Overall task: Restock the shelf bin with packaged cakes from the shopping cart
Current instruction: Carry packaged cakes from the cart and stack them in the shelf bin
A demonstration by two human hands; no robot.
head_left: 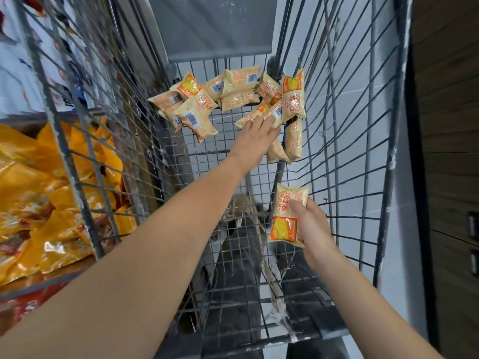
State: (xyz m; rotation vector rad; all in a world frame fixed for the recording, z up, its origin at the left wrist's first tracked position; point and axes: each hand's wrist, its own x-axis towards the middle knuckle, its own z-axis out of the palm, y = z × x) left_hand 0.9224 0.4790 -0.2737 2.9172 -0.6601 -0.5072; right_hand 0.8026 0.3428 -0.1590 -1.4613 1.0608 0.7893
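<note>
Reaching deep into the wire shopping cart (344,161), left hand (255,141) extended toward the far end, fingers straight and laid on a packaged cake (269,114) lying at the right side of the pile; not curled round it, no grip visible

Right hand (315,229) nearer the camera, low on the cart's right side, gripping one cake pack (286,213) upright: thumb across the front of the wrapper, fingers behind it (only the thumb side shows)

Remaining cakes (233,89) sit bunched at the cart's far end against the back grid, cream wrappers with orange print, some barcode-side up, overlapping each other. One group at far left of the floor, one in the middle, several leaning on the right wall, two of those standing on end below the left hand

Grey panel (217,29) stands above the pile at the cart's far end

Left of the cart, through the mesh: heap of shiny orange-yellow bags (39,193) on a shelf, just beside the cart wall. Can't tell whether that is the target bin. Dark wood-grain surface (451,125) along the right edge, pale wall between it and the cart
</note>
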